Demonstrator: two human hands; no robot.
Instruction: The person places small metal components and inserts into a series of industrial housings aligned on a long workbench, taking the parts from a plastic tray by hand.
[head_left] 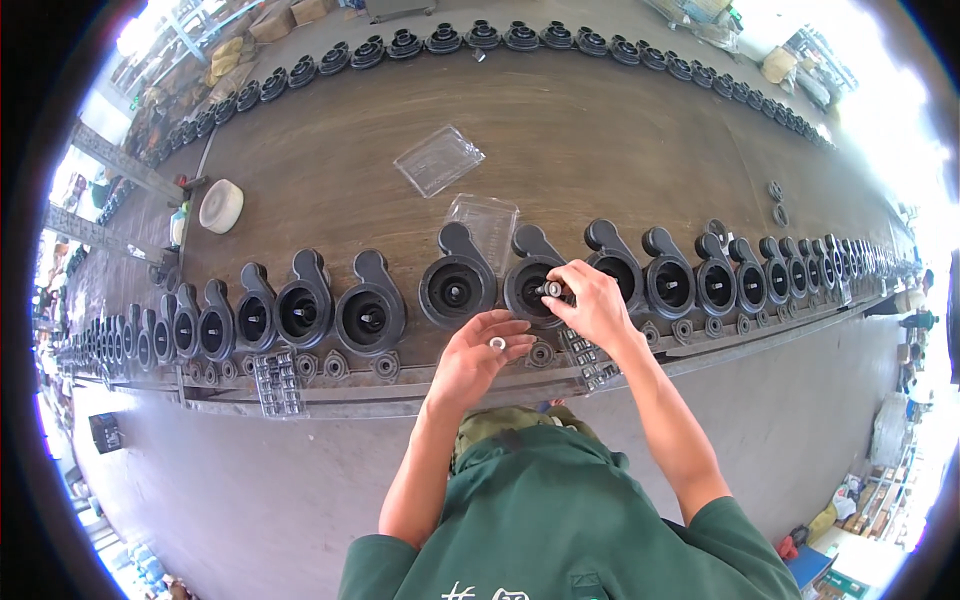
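My right hand [596, 306] pinches a small shiny cylindrical metal part [553, 289] with thumb and fingertips. It is over the open round bowl of a black snail-shaped housing [529, 241] and partly hides that bowl. Whether the part touches the housing's centre, I cannot tell. My left hand [468, 362] is turned palm up just in front of the row, fingers half curled. A small metal ring [497, 343] rests in it. Left of the worked housing stands another black housing [454, 240], with a shaft end showing in its bowl.
Similar housings [370, 270] line the table's near edge both ways. Flat dark rings [386, 366] lie before them. Clear trays of small metal parts [278, 385] sit at the edge. Clear plastic trays [440, 160], a white round block [221, 206] and a far row of black parts [444, 40] are beyond.
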